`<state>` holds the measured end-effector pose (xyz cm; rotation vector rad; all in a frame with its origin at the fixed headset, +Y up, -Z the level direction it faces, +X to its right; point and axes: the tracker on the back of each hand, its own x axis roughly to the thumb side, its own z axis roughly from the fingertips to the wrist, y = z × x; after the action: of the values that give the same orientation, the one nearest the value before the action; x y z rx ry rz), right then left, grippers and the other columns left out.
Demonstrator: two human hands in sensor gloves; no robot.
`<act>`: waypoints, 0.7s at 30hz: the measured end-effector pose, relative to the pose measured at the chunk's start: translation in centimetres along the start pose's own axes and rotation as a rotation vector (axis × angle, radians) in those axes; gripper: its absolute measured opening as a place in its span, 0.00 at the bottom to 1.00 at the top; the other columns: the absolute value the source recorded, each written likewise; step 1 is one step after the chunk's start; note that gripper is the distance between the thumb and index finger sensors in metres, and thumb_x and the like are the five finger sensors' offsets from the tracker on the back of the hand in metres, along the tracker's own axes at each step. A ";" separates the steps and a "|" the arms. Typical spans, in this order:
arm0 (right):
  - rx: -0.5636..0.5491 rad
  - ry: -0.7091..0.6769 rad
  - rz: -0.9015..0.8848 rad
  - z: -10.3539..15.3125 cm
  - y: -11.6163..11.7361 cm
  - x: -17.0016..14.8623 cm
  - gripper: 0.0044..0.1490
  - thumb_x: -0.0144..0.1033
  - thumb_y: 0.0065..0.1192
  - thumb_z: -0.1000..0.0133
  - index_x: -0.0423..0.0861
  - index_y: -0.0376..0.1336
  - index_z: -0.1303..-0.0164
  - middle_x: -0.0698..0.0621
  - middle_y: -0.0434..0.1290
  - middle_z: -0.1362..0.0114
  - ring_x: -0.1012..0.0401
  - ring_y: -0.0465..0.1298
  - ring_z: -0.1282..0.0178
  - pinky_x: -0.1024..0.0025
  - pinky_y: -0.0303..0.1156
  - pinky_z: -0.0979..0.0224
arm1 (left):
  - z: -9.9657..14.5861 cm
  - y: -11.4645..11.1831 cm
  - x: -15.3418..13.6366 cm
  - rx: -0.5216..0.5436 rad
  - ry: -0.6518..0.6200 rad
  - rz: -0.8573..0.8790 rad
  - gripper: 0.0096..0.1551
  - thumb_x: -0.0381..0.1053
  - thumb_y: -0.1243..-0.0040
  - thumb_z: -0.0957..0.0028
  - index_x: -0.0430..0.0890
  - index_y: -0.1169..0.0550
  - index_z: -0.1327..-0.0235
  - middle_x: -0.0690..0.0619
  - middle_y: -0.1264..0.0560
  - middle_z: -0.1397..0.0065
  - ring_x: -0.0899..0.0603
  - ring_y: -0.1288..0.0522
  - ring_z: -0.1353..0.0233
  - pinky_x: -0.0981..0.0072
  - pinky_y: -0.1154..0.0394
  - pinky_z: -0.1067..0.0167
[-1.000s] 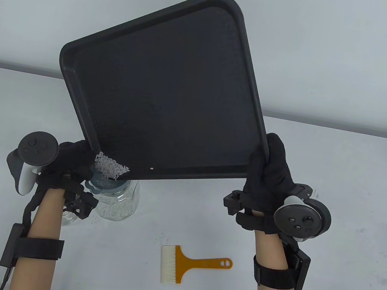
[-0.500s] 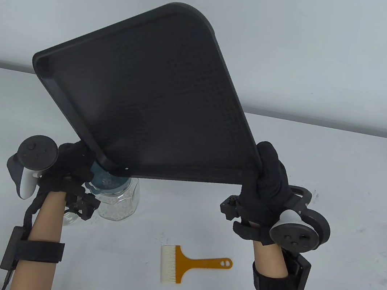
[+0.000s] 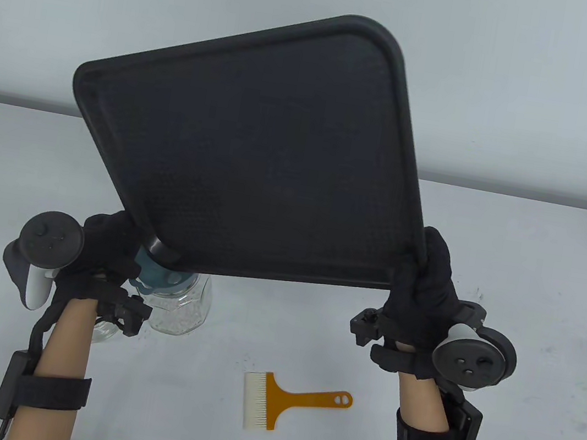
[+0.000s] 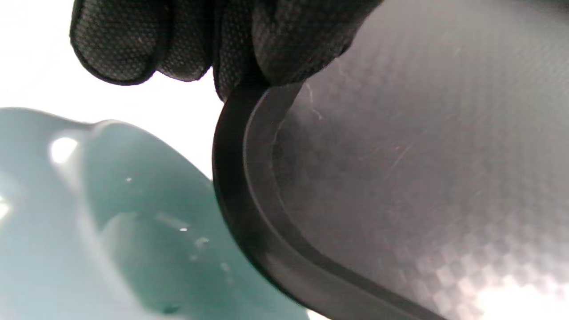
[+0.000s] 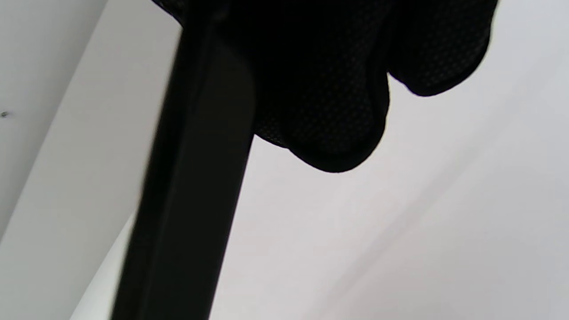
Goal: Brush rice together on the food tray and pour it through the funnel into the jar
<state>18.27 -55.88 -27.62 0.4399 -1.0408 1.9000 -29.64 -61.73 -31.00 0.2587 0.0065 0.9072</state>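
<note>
Under tray [image 3: 260,148] corner | funnel [image 3: 159,277] half hidden | jar [image 3: 185,308] mouth covered

tray [image 3: 259,153] black, fine dotted texture. funnel [image 3: 154,275] teal. jar [image 3: 182,305] clear glass, white rice inside. brush [image 3: 292,401]: orange handle, white bristles. gloves [image 3: 420,301] black mesh. table [image 3: 513,277] pale grey-white. trackers [image 3: 51,240] dark grey with white.
</note>
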 end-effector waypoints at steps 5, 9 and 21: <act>-0.047 0.218 -0.071 2.0 -2.2 -4.1 0.31 0.37 0.44 0.39 0.28 0.49 0.36 0.47 0.76 0.48 0.55 0.84 0.60 0.48 0.71 0.43 | 1.6 -0.4 3.1 0.017 -0.115 0.008 0.27 0.41 0.45 0.44 0.25 0.24 0.40 0.21 0.34 0.34 0.16 0.32 0.40 0.14 0.59 0.37; -0.104 0.398 -0.113 4.1 -4.5 -7.6 0.31 0.36 0.45 0.40 0.27 0.50 0.37 0.47 0.78 0.51 0.55 0.84 0.63 0.48 0.72 0.45 | 3.7 -2.3 6.1 -0.052 -0.206 0.060 0.33 0.45 0.45 0.42 0.22 0.31 0.35 0.19 0.36 0.34 0.17 0.31 0.41 0.17 0.54 0.36; -0.124 0.697 -0.029 8.9 -8.3 -14.0 0.33 0.36 0.46 0.40 0.23 0.54 0.38 0.42 0.80 0.57 0.53 0.84 0.70 0.46 0.72 0.50 | 6.5 -13.0 6.0 -0.314 -0.109 0.041 0.48 0.42 0.49 0.42 0.12 0.55 0.30 0.18 0.31 0.41 0.25 0.22 0.51 0.24 0.39 0.39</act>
<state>31.75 -68.64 -27.51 -0.2722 -0.6658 1.7463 -15.11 -66.06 -27.02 0.0157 -0.2408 0.9199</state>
